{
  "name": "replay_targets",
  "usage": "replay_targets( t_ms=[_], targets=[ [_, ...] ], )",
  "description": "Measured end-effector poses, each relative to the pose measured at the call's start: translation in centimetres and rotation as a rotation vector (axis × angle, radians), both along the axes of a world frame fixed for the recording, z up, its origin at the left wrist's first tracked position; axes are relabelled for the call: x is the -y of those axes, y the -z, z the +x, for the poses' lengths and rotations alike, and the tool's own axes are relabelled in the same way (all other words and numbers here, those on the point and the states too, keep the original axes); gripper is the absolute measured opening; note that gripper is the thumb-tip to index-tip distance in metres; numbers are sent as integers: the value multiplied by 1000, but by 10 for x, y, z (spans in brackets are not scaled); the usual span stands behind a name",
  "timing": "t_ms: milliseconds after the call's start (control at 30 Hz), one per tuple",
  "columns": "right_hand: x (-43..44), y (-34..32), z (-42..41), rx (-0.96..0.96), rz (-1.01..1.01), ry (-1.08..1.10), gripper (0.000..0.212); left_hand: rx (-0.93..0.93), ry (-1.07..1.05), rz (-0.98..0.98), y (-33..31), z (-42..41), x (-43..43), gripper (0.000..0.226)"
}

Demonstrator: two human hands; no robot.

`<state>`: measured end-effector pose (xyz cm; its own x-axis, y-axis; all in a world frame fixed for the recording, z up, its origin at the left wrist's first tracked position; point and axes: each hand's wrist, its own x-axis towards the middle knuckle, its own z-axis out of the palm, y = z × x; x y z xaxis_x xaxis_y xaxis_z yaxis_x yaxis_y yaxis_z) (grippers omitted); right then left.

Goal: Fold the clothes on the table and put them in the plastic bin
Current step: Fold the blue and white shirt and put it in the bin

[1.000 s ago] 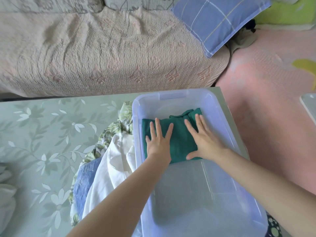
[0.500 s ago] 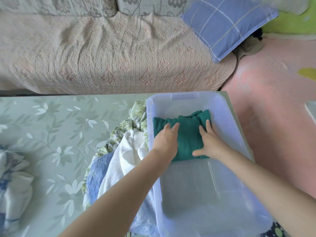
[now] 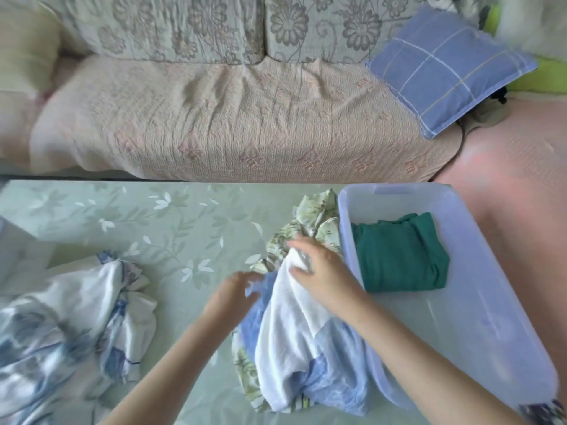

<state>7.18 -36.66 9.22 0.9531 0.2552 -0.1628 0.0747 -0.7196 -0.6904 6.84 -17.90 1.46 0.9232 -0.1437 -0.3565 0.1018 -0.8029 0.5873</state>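
The left arm [image 3: 171, 360] and right arm [image 3: 414, 345], lower middle of the frame, are bare, sleeveless to the edge. The left hand [image 3: 231, 297] and right hand [image 3: 326, 273] are bare, slightly blurred.

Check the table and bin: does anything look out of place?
Nothing spilled or damaged. The green garment in the bin is folded, its far edge rumpled. A crumpled pile lies against the bin; another heap lies left.

A home living room. A sofa [image 3: 245, 133] draped in pink quilting, with flower-patterned back cushions [image 3: 184, 29], runs along the far side, a blue checked pillow [image 3: 445, 65] at its right end. Before it stands a desk [image 3: 138, 222] with a pale green leaf-printed top, household laundry [image 3: 61, 317] heaped on it.
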Motion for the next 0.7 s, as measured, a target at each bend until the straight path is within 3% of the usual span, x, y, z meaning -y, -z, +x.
replay_targets(
  t_ms=[133, 200, 267, 333, 433, 500, 700],
  targets=[
    [-31, 66, -19, -119, -256, 13, 56, -110, 102, -64, 46, -42, -18, 56],
    [-29, 98, -25, -175, -472, 72, 62, -96, 160, -147, 67, -54, -15, 65],
    [-24, 123, -30, -199, -559, 136, 66, -39, 187, -156, 89, -61, -10, 69],
    [-20, 144, -33, -130, -580, 159, 61, 63, 169, -143, 110, -64, -7, 63],
    [-23, 161, -32, 14, -557, 227, 41, 266, 13, -222, 131, -58, -10, 24],
    [-29, 165, -26, 90, -535, 277, 30, 290, -58, -277, 140, -46, -13, 8],
    [-50, 168, -19, 242, -360, 348, 18, 281, -181, -437, 150, -18, -43, 31]
  ],
)
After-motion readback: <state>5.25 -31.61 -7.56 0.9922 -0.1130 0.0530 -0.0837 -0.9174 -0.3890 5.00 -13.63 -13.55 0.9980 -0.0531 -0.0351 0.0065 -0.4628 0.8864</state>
